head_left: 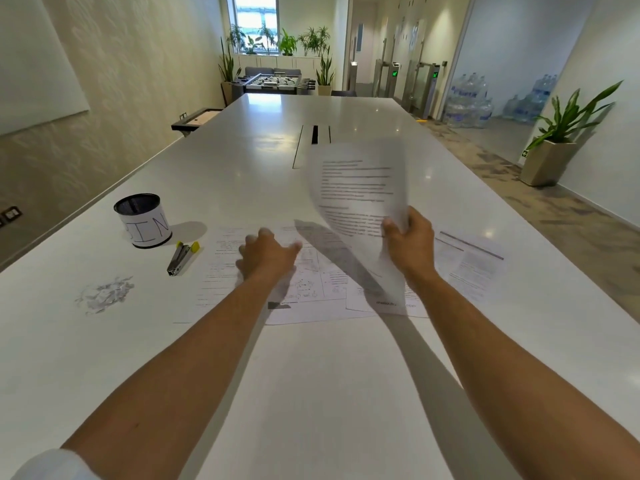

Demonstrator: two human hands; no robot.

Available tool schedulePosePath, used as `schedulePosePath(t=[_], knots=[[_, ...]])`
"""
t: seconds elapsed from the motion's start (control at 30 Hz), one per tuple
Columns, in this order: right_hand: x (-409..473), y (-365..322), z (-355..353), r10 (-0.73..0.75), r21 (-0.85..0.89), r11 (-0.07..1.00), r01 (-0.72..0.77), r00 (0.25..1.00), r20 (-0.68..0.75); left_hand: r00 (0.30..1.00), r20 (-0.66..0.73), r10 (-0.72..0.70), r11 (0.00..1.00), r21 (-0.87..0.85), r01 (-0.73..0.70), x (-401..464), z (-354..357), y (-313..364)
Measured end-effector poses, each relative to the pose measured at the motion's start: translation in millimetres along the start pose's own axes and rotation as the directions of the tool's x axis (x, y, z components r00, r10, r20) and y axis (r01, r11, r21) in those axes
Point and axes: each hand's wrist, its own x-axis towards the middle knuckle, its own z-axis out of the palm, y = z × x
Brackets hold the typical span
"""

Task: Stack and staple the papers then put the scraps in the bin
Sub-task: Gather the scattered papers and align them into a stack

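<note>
- A printed sheet point(358, 188) is pinched at its near edge by the right hand point(410, 239), fingers and thumb curled round the paper; the sheet is lifted off the table and blurred, its long axis standing roughly upright and leaning far and left.
- The left hand point(266, 256) is laid with spread, fairly straight fingers on the papers point(311, 282) lying flat on the table; nothing is gripped by it, and the fingertips are blurred.
- The flat papers are spread loosely and overlapping under and between both hands, with one more page point(471, 261) lying to the right of the right hand; no neat stack is formed yet.
- The relation the next move is judged to depend on: the flat papers lie directly below and to the left of the lifted sheet, so it would have to be brought down and left, its long axis turned to match theirs. The left hand is already on that pile and is the nearer one for steadying it.
- The stapler point(181, 259) lies on the table to the left of the papers, untouched, its long axis running near-left to far-right; the left hand is the nearer one to it.
- The bin point(143, 220), a dark mesh cup with a paper label, stands upright just beyond the stapler; its inside is too dark to tell what it holds.
- The scraps point(105, 294) are heaped on the white table point(329, 393) near and left of the stapler, well apart from both hands and outside the bin.
</note>
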Motion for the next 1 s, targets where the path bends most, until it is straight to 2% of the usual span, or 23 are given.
schedulePosePath(t=[0.07,0.17,0.27,0.43,0.57,0.67,0.73,0.87,1.0], knots=[[6.5,8.0,-9.5,0.105,0.120,0.987,-0.106,0.994,0.010,0.996,0.074,-0.046,0.988,0.150,0.034,-4.2,12.0,-13.2],[8.3,19.0,-18.2,0.164,0.199,0.967,-0.161,0.986,0.002,0.991,0.120,-0.052,0.956,0.294,0.015,-7.1,23.9,-22.1],[7.5,28.4,-23.4,0.205,0.282,0.940,-0.192,0.979,-0.017,0.992,0.125,-0.030,0.943,0.331,-0.013,-4.8,27.4,-19.3],[10.6,36.9,-30.5,0.339,0.462,0.839,-0.288,0.940,-0.030,0.988,0.124,-0.091,0.964,0.258,0.057,1.3,28.7,-10.8],[18.9,38.5,-36.7,0.382,0.543,0.778,-0.316,0.924,-0.010,0.975,0.146,-0.169,0.971,0.192,0.140,5.6,29.1,-5.5],[23.2,39.4,-38.7,0.396,0.579,0.748,-0.325,0.918,0.005,0.953,0.184,-0.239,0.971,0.069,0.230,6.5,29.2,-3.0],[24.6,43.9,-38.4,0.412,0.590,0.729,-0.348,0.911,0.029,0.952,0.194,-0.236,0.965,-0.071,0.254,7.4,27.3,-5.6],[21.7,59.3,-35.7,0.475,0.526,0.716,-0.459,0.873,0.114,0.970,0.162,-0.179,0.913,-0.340,0.225,9.1,16.5,-12.0],[17.4,70.8,-31.0,0.504,0.461,0.712,-0.530,0.843,0.190,1.000,0.030,-0.008,0.936,-0.351,0.018,19.7,-15.2,-6.2]])
